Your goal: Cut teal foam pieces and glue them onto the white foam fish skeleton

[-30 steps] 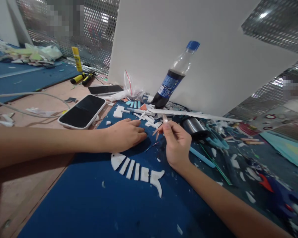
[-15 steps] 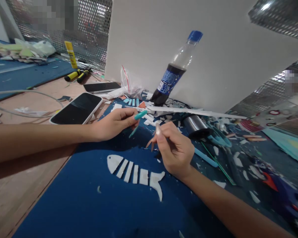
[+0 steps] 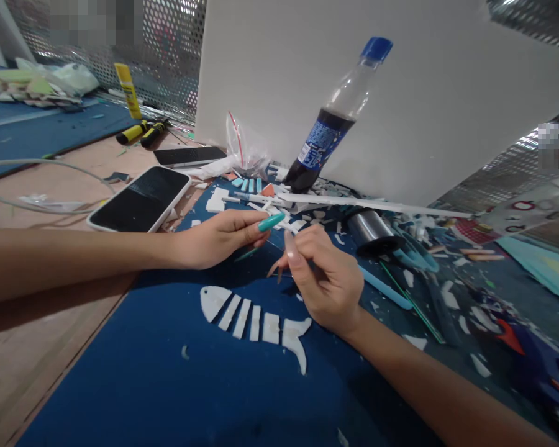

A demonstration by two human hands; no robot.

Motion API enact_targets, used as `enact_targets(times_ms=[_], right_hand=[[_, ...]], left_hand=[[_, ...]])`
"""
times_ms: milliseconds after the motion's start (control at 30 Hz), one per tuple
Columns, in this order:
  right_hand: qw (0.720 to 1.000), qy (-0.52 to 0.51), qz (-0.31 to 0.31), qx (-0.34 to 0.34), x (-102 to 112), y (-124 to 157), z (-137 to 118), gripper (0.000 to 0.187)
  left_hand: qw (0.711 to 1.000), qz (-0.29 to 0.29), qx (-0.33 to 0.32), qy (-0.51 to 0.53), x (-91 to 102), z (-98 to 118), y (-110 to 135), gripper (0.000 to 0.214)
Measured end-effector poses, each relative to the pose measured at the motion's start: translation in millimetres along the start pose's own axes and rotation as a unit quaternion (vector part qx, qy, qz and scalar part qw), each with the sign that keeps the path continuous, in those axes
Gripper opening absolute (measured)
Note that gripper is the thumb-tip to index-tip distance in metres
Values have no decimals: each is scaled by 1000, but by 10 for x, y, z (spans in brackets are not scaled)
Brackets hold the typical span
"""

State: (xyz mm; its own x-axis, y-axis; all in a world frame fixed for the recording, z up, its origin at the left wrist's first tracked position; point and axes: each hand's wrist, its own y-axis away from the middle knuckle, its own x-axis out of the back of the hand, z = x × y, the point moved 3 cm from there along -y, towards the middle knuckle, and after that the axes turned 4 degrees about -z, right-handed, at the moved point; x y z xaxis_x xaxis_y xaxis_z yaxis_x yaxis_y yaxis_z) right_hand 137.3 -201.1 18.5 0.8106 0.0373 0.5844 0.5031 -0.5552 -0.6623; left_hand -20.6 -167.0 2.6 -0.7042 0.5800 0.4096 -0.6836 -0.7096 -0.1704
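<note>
My left hand [image 3: 214, 239] rests on the blue cutting mat [image 3: 168, 372] and pinches a small teal piece [image 3: 271, 221] between thumb and fingertips. Just to its right, my right hand [image 3: 328, 279] is closed in a pinch around a thin pointed tool; its tip [image 3: 279, 273] points down towards the mat. The two hands nearly touch at the fingertips. Below them lies a fish skeleton of white cut-out pieces [image 3: 256, 323], flat on the mat.
A white-cased phone [image 3: 142, 197] lies face up at the left and a dark phone [image 3: 189, 155] behind it. A cola bottle [image 3: 335, 118] leans on a white board [image 3: 423, 93]. Scraps, a metal cylinder [image 3: 370, 231], scissors [image 3: 414, 257] and strips litter the right side.
My left hand has lifted from lying flat on the mat and now pinches a teal piece. My right hand has shifted slightly down and left, closer to the fish skeleton.
</note>
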Motion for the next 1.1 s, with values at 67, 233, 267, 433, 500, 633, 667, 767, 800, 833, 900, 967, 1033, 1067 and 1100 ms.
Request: enact_targets(times_ms=[67,233,267,433,500,633,667,767,800,833,900,967,1033,1067,1100], right_hand=[[1000,0,-3,2,4,7,4,20],[1000,-6,-1,6,-2,14,12,19],[1000,-5,0,5,-5,11,12,19],[1000,-1,8,9,-12,-14,-5,20],[1000,0,10,11,-12,-21,-11,21],[1000,0,6,10,-17,-23,-8,21],[1000,3,5,9,-20,-23,-7,21],[999,32,3,-2,-33,-25,3,22],[999,45,0,-8,-40,-25,11,22],[998,57,-4,-13,-47,-24,20,22],[997,72,-16,-20,-64,-19,43,21],[996,81,-34,-17,-82,-13,63,20],[995,86,-54,-9,-97,-9,73,20],[994,87,-63,-8,-103,-7,77,20],[994,86,-70,-12,-106,-6,82,22]], left_hand=[[1000,0,0,3,-2,2,0,34],[1000,-4,-7,4,-6,-1,-4,34],[1000,-6,-9,2,-6,-2,-5,34],[1000,-8,-9,-4,-3,-7,-9,34],[1000,-9,-9,-6,-3,-4,-12,34],[1000,-14,-8,-13,-9,13,-2,34],[1000,-13,-8,-16,-10,21,4,33],[1000,-6,-10,-25,-17,48,24,29],[1000,-2,-11,-23,-19,55,28,27],[1000,2,-13,-19,-21,60,30,25],[1000,12,-16,-8,-23,61,28,21],[1000,19,-14,-5,-24,50,19,21],[999,30,-12,-18,-19,36,11,25],[999,43,-14,-29,-11,32,10,28],[997,61,-18,-42,0,30,12,30]])
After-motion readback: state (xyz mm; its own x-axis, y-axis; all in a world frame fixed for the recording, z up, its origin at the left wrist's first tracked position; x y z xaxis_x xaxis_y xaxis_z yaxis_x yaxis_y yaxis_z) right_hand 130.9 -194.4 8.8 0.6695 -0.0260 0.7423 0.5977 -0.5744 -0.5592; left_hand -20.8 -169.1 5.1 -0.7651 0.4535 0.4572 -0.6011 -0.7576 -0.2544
